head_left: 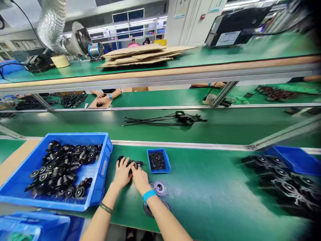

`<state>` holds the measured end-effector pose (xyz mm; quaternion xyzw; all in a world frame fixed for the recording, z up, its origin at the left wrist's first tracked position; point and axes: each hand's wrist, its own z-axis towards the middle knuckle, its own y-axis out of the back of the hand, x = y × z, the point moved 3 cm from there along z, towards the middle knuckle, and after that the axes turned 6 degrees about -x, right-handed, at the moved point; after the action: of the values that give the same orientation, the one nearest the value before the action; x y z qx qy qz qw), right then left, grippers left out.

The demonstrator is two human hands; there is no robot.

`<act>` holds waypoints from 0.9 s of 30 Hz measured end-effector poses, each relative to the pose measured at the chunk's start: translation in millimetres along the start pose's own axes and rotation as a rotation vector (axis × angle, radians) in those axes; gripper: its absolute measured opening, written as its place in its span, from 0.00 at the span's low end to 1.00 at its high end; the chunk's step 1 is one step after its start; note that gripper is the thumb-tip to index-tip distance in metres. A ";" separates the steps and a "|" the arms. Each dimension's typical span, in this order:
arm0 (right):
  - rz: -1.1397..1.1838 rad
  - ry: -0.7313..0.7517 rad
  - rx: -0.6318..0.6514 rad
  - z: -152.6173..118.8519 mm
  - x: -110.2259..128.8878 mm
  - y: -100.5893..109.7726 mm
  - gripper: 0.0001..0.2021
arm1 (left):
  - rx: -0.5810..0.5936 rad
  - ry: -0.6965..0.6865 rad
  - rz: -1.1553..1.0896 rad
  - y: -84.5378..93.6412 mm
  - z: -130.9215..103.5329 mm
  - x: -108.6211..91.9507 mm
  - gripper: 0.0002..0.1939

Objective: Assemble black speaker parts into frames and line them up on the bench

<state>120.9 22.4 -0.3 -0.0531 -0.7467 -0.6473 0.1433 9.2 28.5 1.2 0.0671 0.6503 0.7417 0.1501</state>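
A short row of black round parts (138,164) with cylindrical bodies lies on the green bench, partly under my hands. My left hand (122,173) is laid over the row from the left, its fingers curled round one of these parts. From the right, my right hand (140,179) has its fingertips pressed together against the same spot; whatever is in them is hidden. Just right of my right wrist lies a grey round frame with a ring centre (159,187), and more such frames are partly covered by my forearm. A small blue tray (169,166) of little black rings stands behind them.
At left stands a large blue bin (109,150) full of black round parts. Blurred black assemblies (281,180) lie at right near another blue bin (296,159). Black cables (155,120) lie beyond the rail (180,145). An overhead shelf (155,75) crosses the view; co-workers' hands show behind.
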 end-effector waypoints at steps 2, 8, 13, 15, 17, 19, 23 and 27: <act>-0.003 -0.029 -0.003 4.7 4.7 -1.6 0.20 | -0.013 0.023 0.007 -3.5 1.0 1.5 0.26; 0.041 -0.123 -0.035 16.6 9.0 -2.7 0.15 | -0.024 0.014 -0.010 -4.0 2.2 5.0 0.28; 0.216 -0.113 0.024 30.5 8.4 -7.4 0.15 | -0.024 0.012 -0.019 -0.3 1.0 4.5 0.26; 0.328 -0.104 0.054 34.4 4.3 -6.3 0.15 | -0.024 0.027 -0.011 -1.5 1.6 3.5 0.25; 0.458 -0.117 0.084 35.4 -4.6 -2.6 0.15 | -0.024 0.049 0.000 -3.7 2.8 2.9 0.25; 0.615 -0.152 0.133 32.9 -17.1 1.5 0.14 | -0.025 0.072 0.012 -5.2 3.8 3.0 0.25; 1.013 -0.261 0.254 18.3 -40.5 5.0 0.16 | -0.020 0.076 -0.003 0.2 0.5 0.8 0.36; 1.377 -0.375 0.196 2.5 -45.5 6.2 0.21 | 0.000 -0.056 -0.210 9.6 -5.3 -12.6 0.47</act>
<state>165.5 30.6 -7.5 -0.6091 -0.6105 -0.3201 0.3923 18.3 18.5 11.1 0.0192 0.6492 0.7198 0.2450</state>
